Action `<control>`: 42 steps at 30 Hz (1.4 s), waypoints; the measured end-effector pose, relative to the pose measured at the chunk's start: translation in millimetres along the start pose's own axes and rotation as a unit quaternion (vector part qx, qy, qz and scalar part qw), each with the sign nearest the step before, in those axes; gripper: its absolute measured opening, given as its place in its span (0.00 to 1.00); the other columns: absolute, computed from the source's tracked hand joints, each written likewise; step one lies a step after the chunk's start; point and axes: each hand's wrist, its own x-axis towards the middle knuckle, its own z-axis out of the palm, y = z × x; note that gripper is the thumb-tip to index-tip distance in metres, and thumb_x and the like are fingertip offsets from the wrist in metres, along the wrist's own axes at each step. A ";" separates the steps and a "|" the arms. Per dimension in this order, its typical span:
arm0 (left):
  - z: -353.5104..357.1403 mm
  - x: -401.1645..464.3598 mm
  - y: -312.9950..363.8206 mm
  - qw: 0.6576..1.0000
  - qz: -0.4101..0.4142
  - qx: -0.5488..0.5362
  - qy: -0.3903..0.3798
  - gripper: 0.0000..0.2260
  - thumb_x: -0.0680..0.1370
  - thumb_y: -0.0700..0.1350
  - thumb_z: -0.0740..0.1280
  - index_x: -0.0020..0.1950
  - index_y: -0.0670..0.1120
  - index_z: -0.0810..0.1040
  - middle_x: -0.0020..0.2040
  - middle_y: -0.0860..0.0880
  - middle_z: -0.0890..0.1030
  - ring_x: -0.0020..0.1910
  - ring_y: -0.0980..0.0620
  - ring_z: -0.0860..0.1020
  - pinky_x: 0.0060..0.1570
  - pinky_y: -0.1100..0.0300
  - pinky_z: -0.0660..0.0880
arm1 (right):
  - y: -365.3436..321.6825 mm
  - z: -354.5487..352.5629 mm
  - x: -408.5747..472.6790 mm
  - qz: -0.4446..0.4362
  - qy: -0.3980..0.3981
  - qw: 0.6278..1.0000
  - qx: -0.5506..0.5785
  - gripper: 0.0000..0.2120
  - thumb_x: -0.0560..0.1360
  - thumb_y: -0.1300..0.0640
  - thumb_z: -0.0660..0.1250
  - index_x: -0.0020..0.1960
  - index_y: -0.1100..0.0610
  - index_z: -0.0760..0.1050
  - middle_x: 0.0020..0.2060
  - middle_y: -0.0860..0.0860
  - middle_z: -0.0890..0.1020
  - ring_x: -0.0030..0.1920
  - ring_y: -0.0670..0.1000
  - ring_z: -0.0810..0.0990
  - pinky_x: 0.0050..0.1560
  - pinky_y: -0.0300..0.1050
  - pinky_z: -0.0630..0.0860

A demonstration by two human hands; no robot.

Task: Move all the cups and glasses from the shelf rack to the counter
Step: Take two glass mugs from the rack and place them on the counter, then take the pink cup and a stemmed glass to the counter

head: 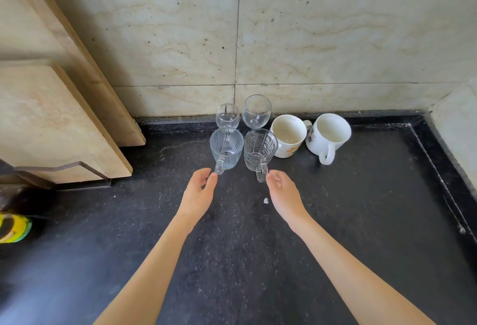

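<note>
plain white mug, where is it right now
In the head view the plain white mug stands on the black counter at the right end of the group, beside the printed mug.

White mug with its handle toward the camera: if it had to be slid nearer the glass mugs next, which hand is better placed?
Right, probably. The white mug stands at the row's right end, nearer the right hand, which is open beside a glass mug's handle. The left hand would have to cross both glass mugs.

Six upright cups and glasses [260, 149] clustered on black counter [361, 221], seemingly empty.
</note>
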 end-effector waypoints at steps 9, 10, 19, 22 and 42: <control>-35.4 -98.1 12.0 0.939 0.216 0.247 0.099 0.26 0.77 0.61 0.55 0.74 0.56 0.57 0.77 0.55 0.51 0.77 0.52 0.47 0.74 0.49 0.43 | -25.2 -32.2 -80.2 -0.279 0.022 0.927 -0.249 0.27 0.78 0.46 0.55 0.74 0.55 0.55 0.74 0.51 0.60 0.75 0.50 0.55 0.74 0.55 0.52; -37.9 -114.2 13.2 0.931 0.230 0.255 0.122 0.28 0.76 0.63 0.53 0.74 0.57 0.56 0.77 0.55 0.50 0.77 0.53 0.46 0.74 0.48 0.41 | -27.5 -33.7 -92.1 -0.300 0.022 0.912 -0.279 0.29 0.78 0.45 0.55 0.75 0.54 0.53 0.75 0.51 0.57 0.76 0.50 0.52 0.74 0.57 0.50; -48.9 -298.1 -27.7 0.876 0.172 0.330 0.305 0.32 0.73 0.64 0.45 0.76 0.58 0.47 0.77 0.57 0.43 0.76 0.51 0.39 0.72 0.42 0.37 | -20.9 -30.8 -227.9 -0.469 -0.046 0.790 -0.392 0.36 0.75 0.37 0.54 0.75 0.46 0.40 0.77 0.48 0.39 0.76 0.51 0.35 0.73 0.64 0.38; -52.7 -356.8 -58.8 0.870 0.111 0.345 0.334 0.32 0.72 0.65 0.44 0.75 0.60 0.43 0.76 0.57 0.39 0.75 0.51 0.36 0.71 0.42 0.35 | -12.6 -14.4 -268.0 -0.502 -0.086 0.756 -0.412 0.37 0.75 0.35 0.53 0.75 0.44 0.38 0.76 0.48 0.37 0.75 0.51 0.34 0.72 0.65 0.37; -116.0 -814.9 -291.8 0.761 -0.203 0.273 0.553 0.32 0.73 0.66 0.44 0.73 0.61 0.35 0.77 0.54 0.36 0.73 0.52 0.31 0.69 0.45 0.30 | 93.5 232.5 -685.7 -0.769 -0.291 0.466 -0.326 0.39 0.70 0.31 0.48 0.76 0.47 0.42 0.77 0.52 0.43 0.76 0.56 0.39 0.70 0.67 0.40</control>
